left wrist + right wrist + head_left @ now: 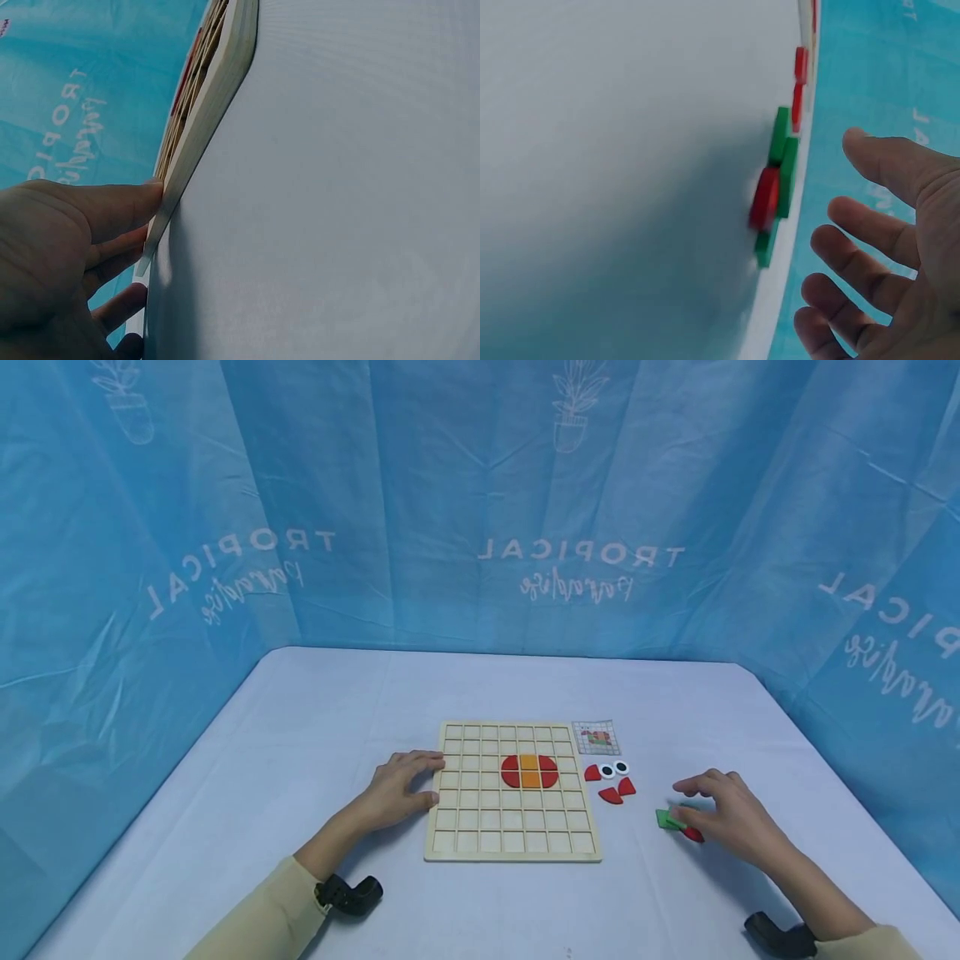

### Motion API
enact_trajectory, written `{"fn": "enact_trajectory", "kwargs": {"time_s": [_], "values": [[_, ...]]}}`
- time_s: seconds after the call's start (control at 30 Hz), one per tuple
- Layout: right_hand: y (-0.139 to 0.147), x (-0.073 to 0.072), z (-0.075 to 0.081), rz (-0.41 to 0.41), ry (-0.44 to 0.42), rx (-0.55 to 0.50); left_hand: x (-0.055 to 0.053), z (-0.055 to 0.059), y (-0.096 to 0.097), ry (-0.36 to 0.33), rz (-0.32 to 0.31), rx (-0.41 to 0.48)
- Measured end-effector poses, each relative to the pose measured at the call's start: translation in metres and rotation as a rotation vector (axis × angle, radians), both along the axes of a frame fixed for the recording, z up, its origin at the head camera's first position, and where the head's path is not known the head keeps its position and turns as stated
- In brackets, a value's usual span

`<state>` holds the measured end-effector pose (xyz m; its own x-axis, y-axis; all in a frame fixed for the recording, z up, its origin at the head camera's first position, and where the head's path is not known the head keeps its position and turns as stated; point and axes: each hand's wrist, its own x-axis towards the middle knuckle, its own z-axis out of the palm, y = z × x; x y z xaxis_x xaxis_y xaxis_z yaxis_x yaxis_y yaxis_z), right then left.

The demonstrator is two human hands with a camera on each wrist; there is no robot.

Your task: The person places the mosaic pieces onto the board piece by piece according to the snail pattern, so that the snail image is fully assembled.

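Observation:
My left hand [397, 792] rests against the left side of a pale wooden grid board [468, 821]. In the left wrist view its thumb [127, 206] touches the board's edge, the fingers fairly straight. Red rounded pieces [511, 763] and orange squares [528, 779] form an oval on the grid. My right hand [729, 818] hovers over green pieces [666, 820] and a red piece [693, 834], thumb and fingers apart. The right wrist view shows a gap between the hand and the green pieces [787, 176], with nothing in its grasp.
Right of the board lie several red quarter-round pieces [611, 796] and two white discs with black centres [621, 767]. A small picture card [596, 737] lies by the board's upper right corner. Blue curtains [465, 593] surround the white table [337, 693].

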<state>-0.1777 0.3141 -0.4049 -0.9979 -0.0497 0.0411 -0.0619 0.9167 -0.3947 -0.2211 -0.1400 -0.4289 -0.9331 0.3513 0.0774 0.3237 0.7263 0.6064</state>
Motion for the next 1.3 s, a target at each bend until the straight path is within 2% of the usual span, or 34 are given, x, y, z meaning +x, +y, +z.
{"fn": "enact_trajectory", "kwargs": {"time_s": [0.37,0.6,0.8,1.13,1.3], "values": [[0.020,0.003,-0.007,-0.006,-0.088,-0.012,0.001,-0.001,-0.001,0.003,-0.007,-0.001],[0.030,0.001,-0.010,0.026,-0.127,-0.021,-0.001,-0.003,-0.001,0.001,-0.015,0.002],[0.026,0.002,-0.012,0.059,-0.077,-0.037,-0.001,-0.003,-0.002,0.001,-0.022,0.009],[0.016,0.003,-0.017,0.056,0.003,0.031,0.000,0.000,-0.002,0.010,-0.029,0.010],[0.017,0.003,-0.019,0.062,0.023,0.032,0.000,-0.001,-0.002,0.000,-0.021,0.013]]}}
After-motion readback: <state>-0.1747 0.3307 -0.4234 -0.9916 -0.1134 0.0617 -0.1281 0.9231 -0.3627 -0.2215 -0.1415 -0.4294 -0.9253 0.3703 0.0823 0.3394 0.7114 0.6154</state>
